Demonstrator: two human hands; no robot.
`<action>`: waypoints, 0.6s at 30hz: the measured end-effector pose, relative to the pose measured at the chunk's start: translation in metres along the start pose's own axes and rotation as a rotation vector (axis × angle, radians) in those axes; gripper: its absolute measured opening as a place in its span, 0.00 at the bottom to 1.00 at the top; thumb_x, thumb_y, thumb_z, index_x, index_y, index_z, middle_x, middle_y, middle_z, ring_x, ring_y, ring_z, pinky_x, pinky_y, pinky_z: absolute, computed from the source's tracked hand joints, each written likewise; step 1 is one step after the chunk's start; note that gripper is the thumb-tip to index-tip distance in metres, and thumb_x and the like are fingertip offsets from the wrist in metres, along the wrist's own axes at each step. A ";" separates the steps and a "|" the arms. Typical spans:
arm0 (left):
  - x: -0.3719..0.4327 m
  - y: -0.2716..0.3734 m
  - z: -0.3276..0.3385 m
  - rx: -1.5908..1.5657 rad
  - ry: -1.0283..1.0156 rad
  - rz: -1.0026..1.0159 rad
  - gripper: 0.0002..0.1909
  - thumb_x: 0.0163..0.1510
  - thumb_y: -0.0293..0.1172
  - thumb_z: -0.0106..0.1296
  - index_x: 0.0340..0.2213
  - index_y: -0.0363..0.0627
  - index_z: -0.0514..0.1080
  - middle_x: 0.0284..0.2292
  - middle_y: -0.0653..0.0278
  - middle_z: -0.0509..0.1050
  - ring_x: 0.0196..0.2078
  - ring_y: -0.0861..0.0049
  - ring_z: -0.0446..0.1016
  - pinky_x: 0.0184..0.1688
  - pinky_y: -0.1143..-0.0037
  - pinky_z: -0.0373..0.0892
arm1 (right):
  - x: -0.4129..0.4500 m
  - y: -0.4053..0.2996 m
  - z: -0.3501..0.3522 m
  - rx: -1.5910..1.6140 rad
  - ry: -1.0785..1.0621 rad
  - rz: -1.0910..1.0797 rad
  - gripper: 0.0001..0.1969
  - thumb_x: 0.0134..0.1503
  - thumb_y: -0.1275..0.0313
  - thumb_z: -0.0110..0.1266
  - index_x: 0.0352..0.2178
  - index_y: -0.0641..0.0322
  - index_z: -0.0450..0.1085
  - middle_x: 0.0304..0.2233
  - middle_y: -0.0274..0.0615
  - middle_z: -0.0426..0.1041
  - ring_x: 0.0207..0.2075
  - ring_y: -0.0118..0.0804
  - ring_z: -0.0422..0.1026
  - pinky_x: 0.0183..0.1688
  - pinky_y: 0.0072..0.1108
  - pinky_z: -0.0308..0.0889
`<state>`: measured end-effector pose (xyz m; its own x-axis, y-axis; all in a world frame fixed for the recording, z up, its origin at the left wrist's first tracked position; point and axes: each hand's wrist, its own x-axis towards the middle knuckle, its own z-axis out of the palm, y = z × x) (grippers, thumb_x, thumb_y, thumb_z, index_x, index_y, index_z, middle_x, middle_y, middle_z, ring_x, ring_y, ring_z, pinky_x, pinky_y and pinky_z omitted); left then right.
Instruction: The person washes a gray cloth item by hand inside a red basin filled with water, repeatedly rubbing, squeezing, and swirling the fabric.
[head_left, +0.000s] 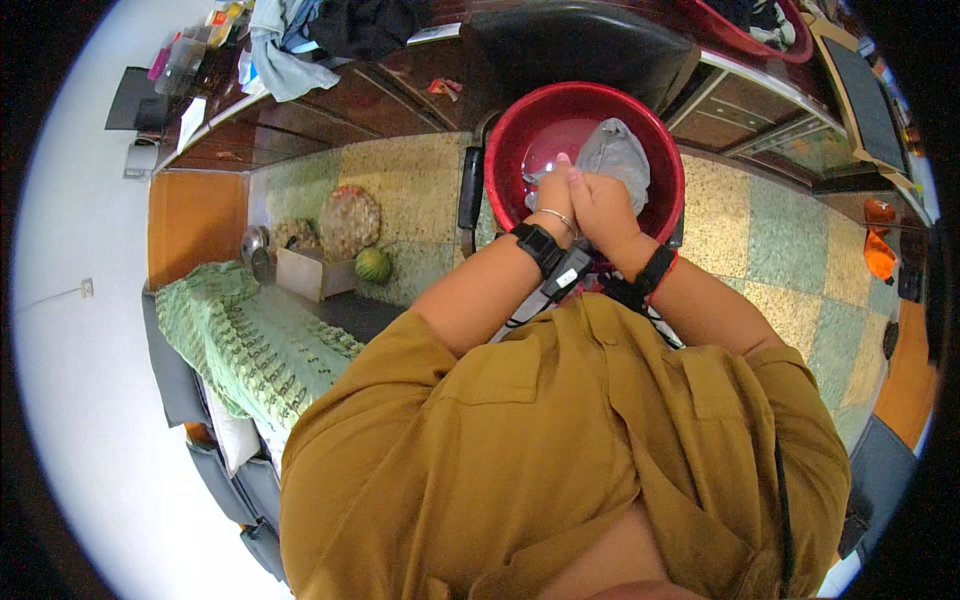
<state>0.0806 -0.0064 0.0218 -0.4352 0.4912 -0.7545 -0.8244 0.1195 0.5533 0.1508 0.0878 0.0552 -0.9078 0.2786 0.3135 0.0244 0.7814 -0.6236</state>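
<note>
A red plastic basin (582, 88) stands in front of me and appears to rest on a black-armed chair (471, 187). It holds shiny water and a wet grey cloth (615, 150), bunched along the right inner wall. My left hand (555, 193) and my right hand (604, 213) press together over the near part of the basin. Both are closed on the cloth, which shows beyond the right hand and in a small fold beside the left. The fingertips are mostly hidden. A dark band circles each wrist, and a thin bangle sits on the left.
Beyond the basin are a black chair back (577, 45) and a dark wood table (360, 97) bearing clothes (289, 52). Another red basin (802, 45) stands at upper right. On the left floor lie a watermelon (373, 265) and a carton (304, 271), near a green cloth (262, 360).
</note>
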 end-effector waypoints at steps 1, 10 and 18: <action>-0.019 0.019 0.017 -0.171 -0.152 -0.099 0.33 0.62 0.59 0.35 0.48 0.40 0.69 0.45 0.53 0.74 0.44 0.62 0.73 0.42 0.64 0.70 | -0.006 0.022 0.000 -0.137 0.015 0.009 0.23 0.63 0.60 0.43 0.21 0.68 0.71 0.23 0.59 0.73 0.26 0.59 0.72 0.29 0.42 0.66; -0.038 0.012 0.029 -0.119 -0.033 0.000 0.25 0.63 0.54 0.39 0.41 0.42 0.69 0.36 0.59 0.76 0.35 0.70 0.75 0.37 0.69 0.72 | -0.005 0.004 -0.003 -0.119 -0.003 0.223 0.23 0.62 0.58 0.42 0.23 0.66 0.72 0.23 0.59 0.72 0.28 0.60 0.72 0.33 0.41 0.66; -0.060 0.052 0.009 0.068 -0.504 0.394 0.16 0.67 0.37 0.37 0.42 0.39 0.70 0.41 0.63 0.75 0.43 0.76 0.73 0.50 0.73 0.67 | 0.017 0.022 -0.062 1.039 -0.102 0.530 0.18 0.61 0.57 0.51 0.28 0.64 0.73 0.25 0.31 0.71 0.28 0.24 0.67 0.33 0.23 0.64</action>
<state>0.0679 -0.0217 0.0993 -0.4637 0.8525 -0.2412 -0.6056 -0.1063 0.7886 0.1620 0.1444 0.0914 -0.9172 0.3498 -0.1908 0.0986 -0.2649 -0.9592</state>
